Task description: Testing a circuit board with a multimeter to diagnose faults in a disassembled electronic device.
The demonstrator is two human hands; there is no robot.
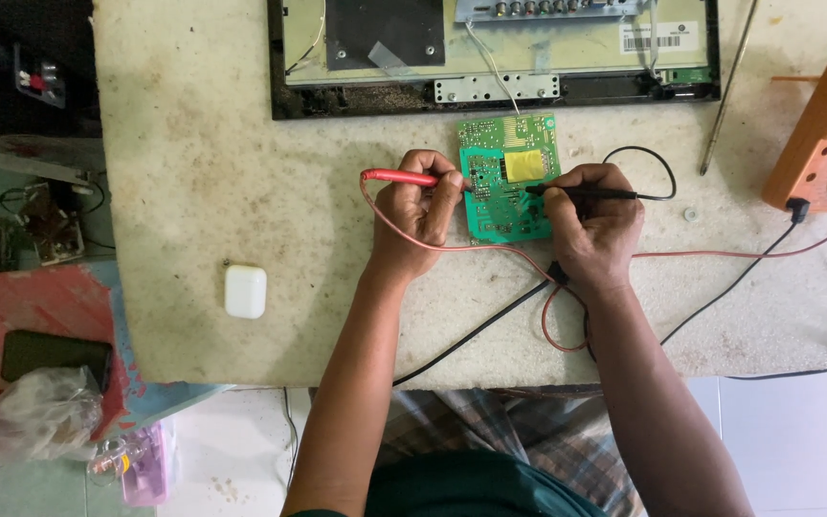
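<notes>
A green circuit board (509, 206) with a yellow patch lies on the worn white table (241, 172). My left hand (418, 213) grips a red test probe (396, 177), its tip touching the board's left side. My right hand (593, 225) grips a black test probe (591, 193), its tip touching the board near the yellow patch. A red lead (490, 248) and a black lead (471, 335) trail from the probes across the table.
An opened flat-panel device (490, 57) lies at the table's far edge. A small white case (245, 291) sits front left. A wooden block (820, 144) and a thin metal rod (727, 86) are at right. Clutter, a dark phone (55, 352) and a plastic bag (40, 412) lie left.
</notes>
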